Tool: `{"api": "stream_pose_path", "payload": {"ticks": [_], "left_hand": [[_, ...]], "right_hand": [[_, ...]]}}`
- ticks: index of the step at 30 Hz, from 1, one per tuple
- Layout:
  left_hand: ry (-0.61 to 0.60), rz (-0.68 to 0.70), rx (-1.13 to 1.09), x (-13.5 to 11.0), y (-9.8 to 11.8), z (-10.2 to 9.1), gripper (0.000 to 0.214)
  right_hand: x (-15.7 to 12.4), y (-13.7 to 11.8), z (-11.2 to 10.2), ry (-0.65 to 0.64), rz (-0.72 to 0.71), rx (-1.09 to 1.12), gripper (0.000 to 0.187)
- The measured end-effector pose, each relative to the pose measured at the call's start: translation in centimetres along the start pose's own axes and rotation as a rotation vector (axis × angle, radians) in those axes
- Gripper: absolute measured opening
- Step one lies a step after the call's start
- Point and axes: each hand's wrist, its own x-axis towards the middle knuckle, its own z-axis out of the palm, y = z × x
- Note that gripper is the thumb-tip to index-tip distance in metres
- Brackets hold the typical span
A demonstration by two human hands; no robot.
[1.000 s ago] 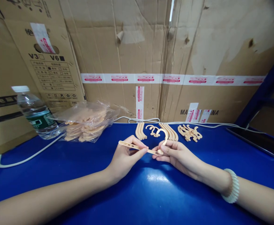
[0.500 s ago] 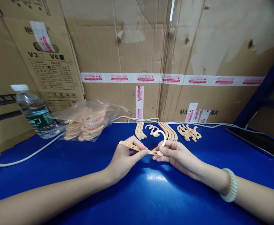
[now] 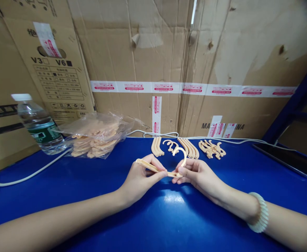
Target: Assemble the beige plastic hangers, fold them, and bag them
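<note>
My left hand [image 3: 140,176] is closed, pinching a beige plastic hanger arm [image 3: 145,164] between thumb and fingers. The arm slants down to the right. At its right end it meets the base of a curved hanger hook [image 3: 184,155], which my right hand [image 3: 199,176] pinches. The hook stands upright, its curve open to the left. Fingers partly cover the joint, so I cannot tell whether the two pieces are locked together. Behind my hands lie more hanger arms [image 3: 157,147] in a small row, a second row of arms [image 3: 191,148], and a few loose hooks [image 3: 169,142].
A pile of small hooks [image 3: 212,148] lies at the back right, near a dark flat device [image 3: 287,159]. Clear bags of beige parts [image 3: 95,138] and a water bottle [image 3: 42,127] stand back left. A white cable [image 3: 33,178] crosses the blue table [image 3: 153,224]. Cardboard [image 3: 132,63] walls the back.
The hanger arm has turned slightly in my left hand, showing less of its slotted face. Both hands and the joint have shifted a little downward; the grip stays the same.
</note>
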Motion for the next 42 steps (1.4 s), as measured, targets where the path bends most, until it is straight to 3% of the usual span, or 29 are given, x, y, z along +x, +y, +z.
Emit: {"api": "stream_pose_path", "payload": {"ticks": [24, 35, 42], "left_hand": [[0.005, -0.107, 0.074, 0.2, 0.3, 0.1, 0.021], [0.089, -0.207, -0.181, 0.8, -0.4, 0.0, 0.030], [-0.160, -0.252, -0.200, 0.6, -0.7, 0.7, 0.044]], "right_hand": [[-0.5, 0.3, 0.6, 0.084, -0.087, -0.200, 0.038], [-0.6, 0.1, 0.7, 0.110, -0.212, -0.311, 0.032], [-0.4, 0.6, 1.1, 0.038, -0.194, -0.276, 0.029]]}}
